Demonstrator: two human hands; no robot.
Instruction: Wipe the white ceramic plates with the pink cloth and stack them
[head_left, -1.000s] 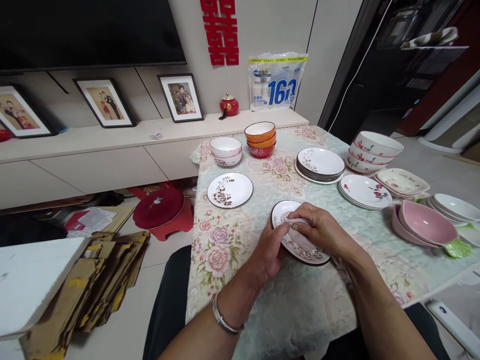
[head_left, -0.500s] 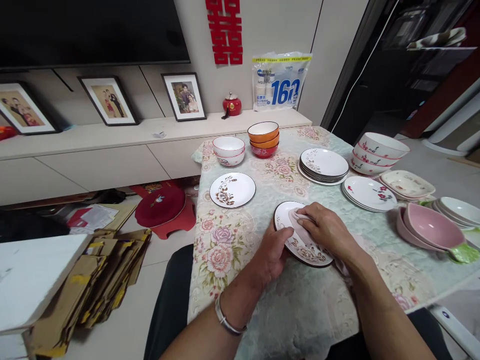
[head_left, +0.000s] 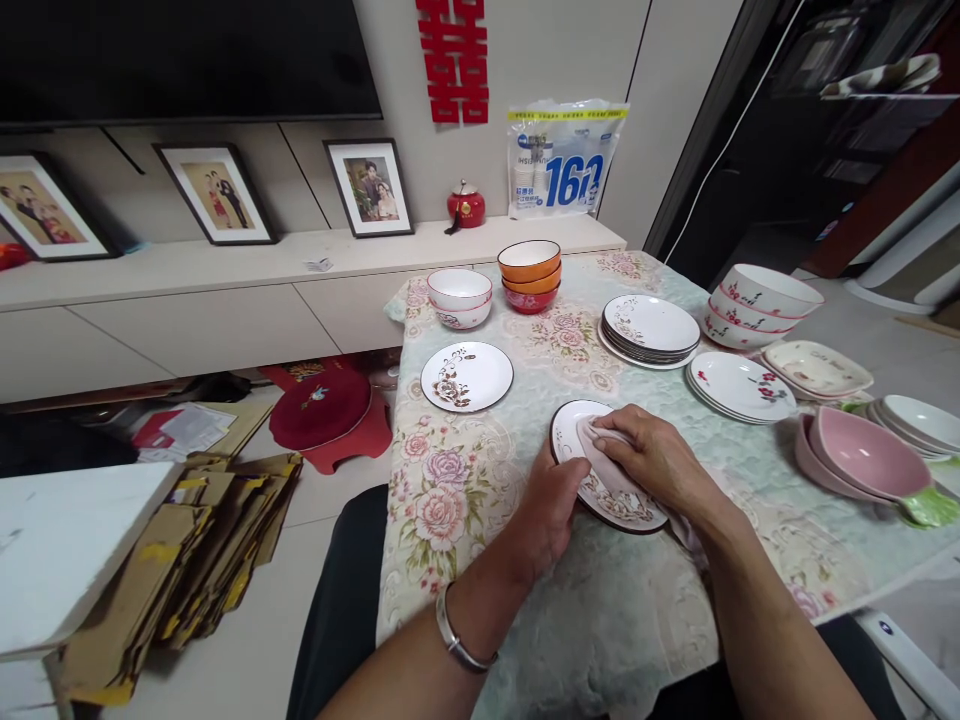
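My left hand [head_left: 553, 497] grips the near-left rim of a white plate [head_left: 628, 508] with a dark edge and a brown flower pattern, thumb on top. The plate is tilted above the tablecloth. In my right hand [head_left: 651, 455] is a pale pink cloth [head_left: 604, 462], pressed against the plate's upper face; part of it hangs below the wrist. A matching plate [head_left: 480, 375] lies flat to the left. Beyond my right hand stands a stack of similar white plates [head_left: 652, 322].
White bowls [head_left: 459, 290] and orange and red bowls [head_left: 529, 265] stand at the table's far side. On the right are red-flowered plates [head_left: 739, 385], tall white bowls [head_left: 765, 295] and pink bowls [head_left: 870, 450]. A red stool [head_left: 322, 415] and flattened cardboard [head_left: 180, 560] occupy the floor at left.
The view has shifted very slightly. Both hands, the plate and the cloth stay in nearly the same place.
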